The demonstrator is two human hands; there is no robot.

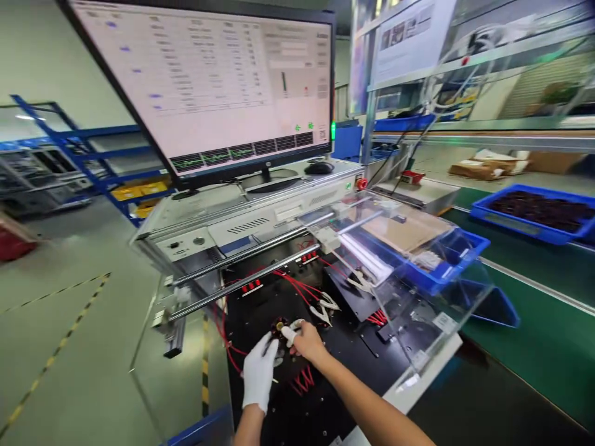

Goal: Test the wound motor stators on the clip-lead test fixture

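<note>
In the head view, my left hand (258,373) wears a white glove, its thumb and fingertips closed at a small dark round part with a brassy centre (279,326). From the other side my right hand (305,341), with white covers on some fingertips, pinches at the same part. The part's exact kind is too small to make out, and the fingers hide some of it. Both hands are above a black work plate (288,415). Red wires (302,379) lie just below the hands. White clips (324,310) on red leads rest beyond my right hand.
A clear hinged cover (395,322) stands at the right of the plate. Metal rails (246,279) cross behind the hands. A large monitor (223,93) and a mouse (318,167) sit on the tester housing. Blue trays (534,214) of dark parts lie on the green bench (548,347).
</note>
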